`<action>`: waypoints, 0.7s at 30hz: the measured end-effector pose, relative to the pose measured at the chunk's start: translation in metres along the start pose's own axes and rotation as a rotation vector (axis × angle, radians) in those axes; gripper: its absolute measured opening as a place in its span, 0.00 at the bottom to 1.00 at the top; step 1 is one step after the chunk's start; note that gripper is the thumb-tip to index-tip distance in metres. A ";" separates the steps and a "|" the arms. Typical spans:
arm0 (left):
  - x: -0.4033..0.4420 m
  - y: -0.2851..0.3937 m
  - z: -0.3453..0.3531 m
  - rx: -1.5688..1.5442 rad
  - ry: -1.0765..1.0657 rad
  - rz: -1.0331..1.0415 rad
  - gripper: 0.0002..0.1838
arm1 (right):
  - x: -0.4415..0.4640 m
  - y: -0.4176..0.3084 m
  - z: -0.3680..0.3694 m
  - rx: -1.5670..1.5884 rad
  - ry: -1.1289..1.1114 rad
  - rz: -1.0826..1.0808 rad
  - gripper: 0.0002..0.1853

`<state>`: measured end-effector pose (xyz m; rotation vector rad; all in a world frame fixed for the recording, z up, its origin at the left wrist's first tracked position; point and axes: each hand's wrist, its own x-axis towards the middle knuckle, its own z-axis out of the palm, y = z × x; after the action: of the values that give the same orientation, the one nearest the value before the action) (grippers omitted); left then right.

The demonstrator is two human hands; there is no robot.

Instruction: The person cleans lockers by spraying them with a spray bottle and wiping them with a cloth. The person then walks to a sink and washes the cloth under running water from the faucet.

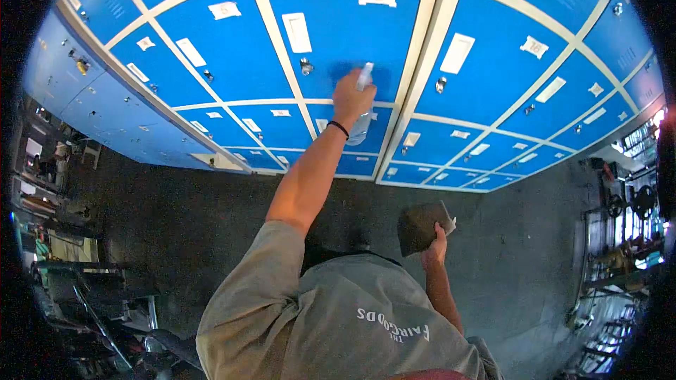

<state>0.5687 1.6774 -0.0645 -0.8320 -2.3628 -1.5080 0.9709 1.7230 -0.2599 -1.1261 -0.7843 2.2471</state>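
Note:
My left hand (354, 98) is raised in front of the blue locker door numbered 6 (352, 28), its fingers wrapped round a clear spray bottle (358, 129). The bottle's pale nozzle (365, 75) points up toward the door, and its body hangs below my fist. A black band circles that wrist. Lower and to the right, my right hand (436, 245) grips a folded dark brown cloth (420, 228) by its right side, over the dark floor. The cloth is apart from the lockers.
More blue lockers (493, 56) with pale frames, label plates and small locks stretch to both sides. Paler lockers (67, 95) stand at the far left. Gym equipment lines the left edge and the right edge (616, 260). Dark floor (521, 239) lies below.

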 end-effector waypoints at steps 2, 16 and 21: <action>-0.011 -0.044 0.009 0.027 -0.020 -0.009 0.11 | -0.015 -0.006 0.003 0.024 0.035 -0.005 0.25; -0.146 -0.260 0.101 0.430 -0.352 -0.311 0.18 | -0.054 0.004 -0.026 0.004 0.281 0.085 0.22; -0.185 -0.291 0.160 0.399 -0.506 -0.401 0.20 | -0.083 0.005 -0.022 0.023 0.366 0.111 0.23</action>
<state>0.5732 1.6639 -0.4438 -0.7299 -3.2150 -0.9396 1.0321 1.6709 -0.2294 -1.5443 -0.5551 2.0402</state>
